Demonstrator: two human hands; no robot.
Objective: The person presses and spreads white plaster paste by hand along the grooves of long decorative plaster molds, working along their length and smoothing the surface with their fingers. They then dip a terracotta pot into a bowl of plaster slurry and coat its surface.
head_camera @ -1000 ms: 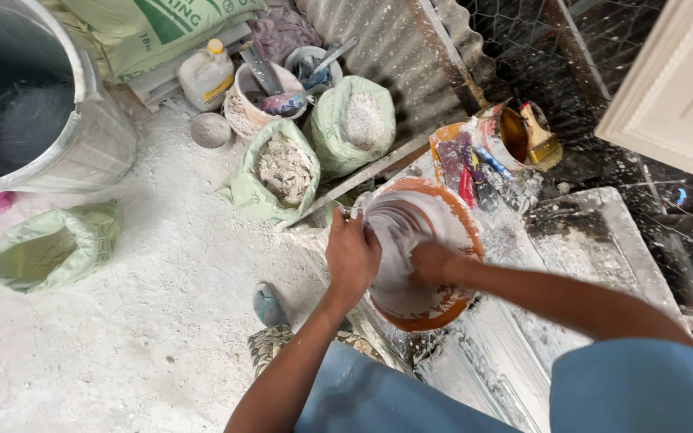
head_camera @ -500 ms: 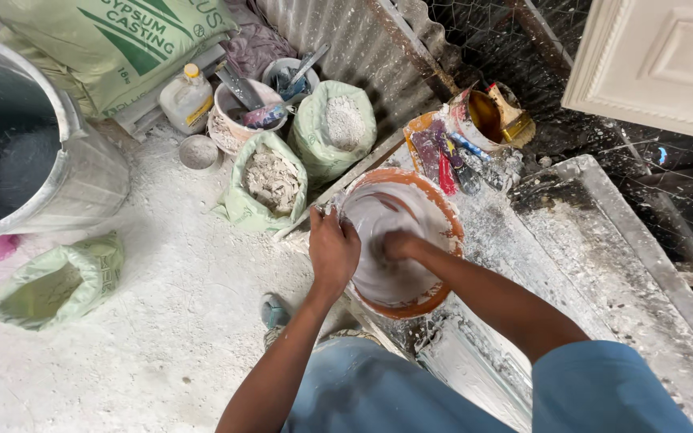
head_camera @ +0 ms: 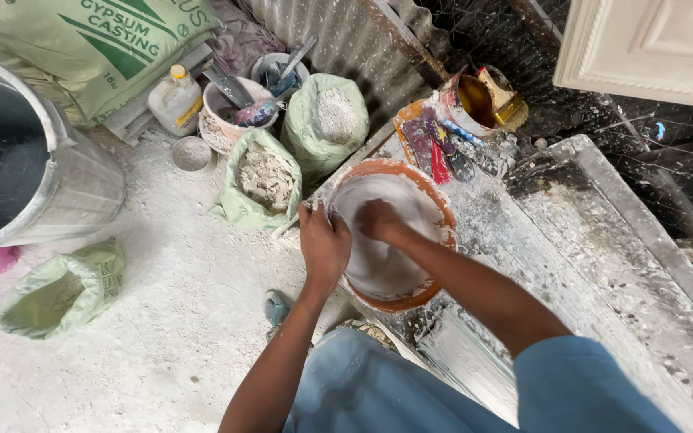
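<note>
An orange bowl coated inside with white plaster stands on the dusty worktable. My left hand grips the bowl's near-left rim. My right hand is inside the bowl, fingers curled into the white mix and smeared with it. Whether those fingers hold anything is hidden by the plaster.
Two green sacks of powder stand left of the bowl. Behind them sit a tub with tools, a plastic bottle and a big printed sack. A metal drum stands at left, a paint pot with a brush beyond the bowl.
The view has shifted and drawn closer. My right hand has moved inside the bowl, from its right edge toward the middle-left. My left hand stays on the rim.
</note>
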